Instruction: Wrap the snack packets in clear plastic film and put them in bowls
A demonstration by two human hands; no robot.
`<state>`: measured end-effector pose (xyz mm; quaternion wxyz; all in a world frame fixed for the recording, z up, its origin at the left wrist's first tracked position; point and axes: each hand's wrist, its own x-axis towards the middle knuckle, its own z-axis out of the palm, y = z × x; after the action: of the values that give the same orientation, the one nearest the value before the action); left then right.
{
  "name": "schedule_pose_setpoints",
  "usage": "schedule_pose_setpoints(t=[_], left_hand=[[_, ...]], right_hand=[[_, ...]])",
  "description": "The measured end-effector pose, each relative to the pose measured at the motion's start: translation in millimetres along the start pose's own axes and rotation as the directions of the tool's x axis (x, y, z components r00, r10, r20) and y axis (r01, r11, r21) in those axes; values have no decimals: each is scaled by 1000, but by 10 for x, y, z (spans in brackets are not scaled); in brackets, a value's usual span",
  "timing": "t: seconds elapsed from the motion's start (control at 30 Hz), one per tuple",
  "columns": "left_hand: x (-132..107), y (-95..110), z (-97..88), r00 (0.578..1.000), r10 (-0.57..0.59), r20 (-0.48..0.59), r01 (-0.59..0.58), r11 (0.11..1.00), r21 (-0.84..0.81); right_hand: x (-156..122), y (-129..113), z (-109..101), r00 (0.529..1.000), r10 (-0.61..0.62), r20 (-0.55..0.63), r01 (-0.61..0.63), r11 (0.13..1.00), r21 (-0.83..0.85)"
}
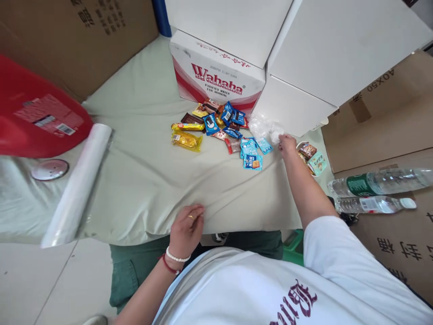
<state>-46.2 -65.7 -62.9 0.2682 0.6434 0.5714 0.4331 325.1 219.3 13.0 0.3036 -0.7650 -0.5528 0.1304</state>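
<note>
My right hand reaches out to the far right of a pale green cloth, fingers closed on a clear plastic bag that lies crumpled beside a white box. A pile of snack packets in blue, yellow and brown wrappers lies just left of that hand. My left hand rests at the near edge of the cloth, fingers curled and pressed down on the fabric. It wears a ring and bead bracelets.
A red-and-white Wahaha carton and white boxes stand behind the snacks. A roll of clear film, a round lid and a red plastic item lie left. Two water bottles rest on cardboard at right.
</note>
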Motion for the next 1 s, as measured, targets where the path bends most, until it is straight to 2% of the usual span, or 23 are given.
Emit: schedule_pose_setpoints(t=[0.07,0.1,0.17,0.2,0.23,0.27,0.33,0.4,0.47,0.53,0.57,0.63,0.7,0.73,0.77,0.83,0.9,0.93,1.0], left_hand=[[26,125,16,976,-216,-8,213,966,-149],[51,212,50,953,-303,28,300,921,-248],[134,419,172,907,-389,163,419,787,-452],[190,527,257,887,-401,228,459,715,-527],[252,626,352,881,-396,257,470,682,-561],[317,709,452,893,-377,246,448,690,-568],[433,806,640,936,-278,216,352,750,-559],[500,812,774,951,-184,247,292,794,-533],[510,760,829,935,-189,300,326,793,-515],[478,701,811,913,-234,333,384,770,-509],[454,682,783,911,-239,336,390,767,-510],[406,666,710,927,-204,316,348,784,-514],[375,658,634,945,-205,253,312,794,-521],[370,648,599,946,-243,215,322,783,-533],[372,629,566,933,-308,184,357,750,-557],[392,568,501,861,-478,172,464,603,-649],[425,497,438,761,-602,242,537,375,-755],[444,466,407,722,-629,289,547,264,-794],[482,422,353,681,-636,362,539,102,-836]], right_hand=[[-331,12,-73,999,37,21,-40,985,167],[-557,21,-99,997,52,50,-64,961,269],[-1107,28,-117,985,76,154,-153,791,592],[-1409,19,-113,976,81,204,-201,708,677],[-1707,1,-105,968,97,233,-238,658,715],[-1988,-26,-95,960,114,256,-268,640,720],[-2443,-90,-84,947,135,292,-306,656,690],[-2708,-142,-91,940,134,315,-318,679,661],[-2796,-162,-118,937,124,327,-320,676,664],[-2779,-155,-151,922,104,373,-352,629,694],[-2758,-149,-161,899,82,431,-392,591,705],[-2729,-143,-151,820,9,572,-490,527,694],[-2730,-152,-100,740,-54,671,-551,525,649],[-2736,-158,-67,721,-65,690,-555,541,632],[-2743,-164,-34,721,-63,690,-547,559,624],[-2746,-171,16,744,-51,667,-517,589,621],[-2739,-166,32,751,-63,657,-489,616,618],[-2739,-158,25,741,-82,667,-478,633,609],[-2755,-133,-12,700,-119,704,-465,672,576]])
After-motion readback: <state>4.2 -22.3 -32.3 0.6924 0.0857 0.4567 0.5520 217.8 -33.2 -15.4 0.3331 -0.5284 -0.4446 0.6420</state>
